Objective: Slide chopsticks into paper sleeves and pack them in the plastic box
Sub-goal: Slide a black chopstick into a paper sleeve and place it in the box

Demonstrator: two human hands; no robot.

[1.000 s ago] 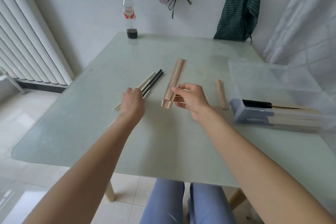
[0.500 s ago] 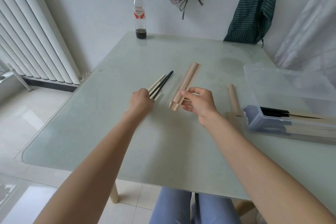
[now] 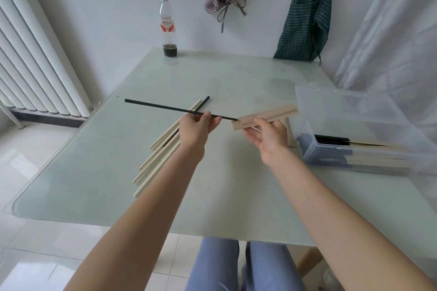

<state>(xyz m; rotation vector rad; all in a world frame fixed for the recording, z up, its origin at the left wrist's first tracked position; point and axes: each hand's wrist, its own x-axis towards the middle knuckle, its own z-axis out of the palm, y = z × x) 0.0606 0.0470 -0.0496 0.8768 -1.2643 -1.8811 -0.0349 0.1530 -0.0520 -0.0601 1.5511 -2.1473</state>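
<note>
A black chopstick (image 3: pixel 165 108), thin, square-edged and matte, is pinched between the thumb and curled fingers (image 3: pixel 214 122) of the left hand (image 3: pixel 197 125), held level above the middle of the worktop (image 3: pixel 236 82). Its near tip meets the open mouth of a paper sleeve (image 3: pixel 267 116), a flat tan kraft-paper strip creased along its length, which the right hand (image 3: pixel 268 136) grips from below, thumb on top and fingers curled under it.

Under the left hand, toward the worktop's left edge, lies a loose fan of chopsticks (image 3: pixel 156 160): about five pale wooden ones can be counted, plus one more black chopstick (image 3: pixel 203 103) whose far end sticks out beyond the hand. Another tan sleeve (image 3: pixel 290 134) rests on the worktop behind the right hand, mostly hidden.

Along the right edge sits one clear plastic box (image 3: pixel 354 125), rectangular with frosted walls, holding several sleeved pairs with dark ends; their number cannot be told.

The worktop is pale green glass with rounded corners. At its far edge stands one clear plastic bottle (image 3: pixel 168 28) with dark liquid at the bottom.
</note>
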